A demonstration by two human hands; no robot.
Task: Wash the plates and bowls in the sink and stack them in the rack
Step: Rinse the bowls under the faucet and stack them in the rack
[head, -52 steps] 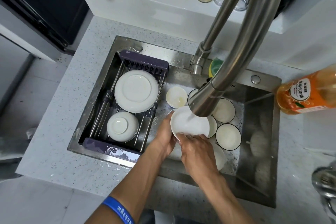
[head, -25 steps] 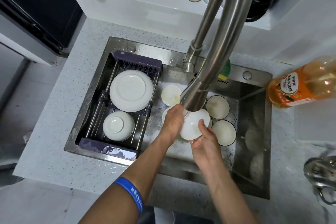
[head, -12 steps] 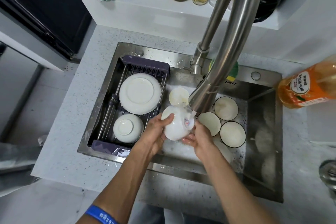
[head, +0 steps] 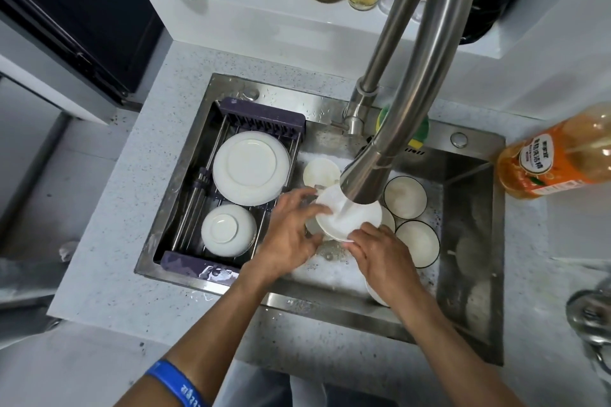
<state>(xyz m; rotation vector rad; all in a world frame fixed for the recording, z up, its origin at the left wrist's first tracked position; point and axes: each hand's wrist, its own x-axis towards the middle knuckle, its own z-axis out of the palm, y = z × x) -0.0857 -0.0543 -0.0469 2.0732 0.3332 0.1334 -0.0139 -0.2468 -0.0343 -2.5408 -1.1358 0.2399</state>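
- white glazed bowl sits under the tap, above the sink, with water running onto it.
- left hand pinches the bowl's left rim, thumb over the edge; right hand grips the near rim with curled fingers.
- judged handling: stiff, fairly light, brittle, and slippery while wet; a knock against the steel spout could chip it.
- best hold appears to be the rim, thumb inside and fingers outside, on opposite sides.
- rack at left holds a plate and an upturned bowl.
- more bowls wait in foamy water at right.
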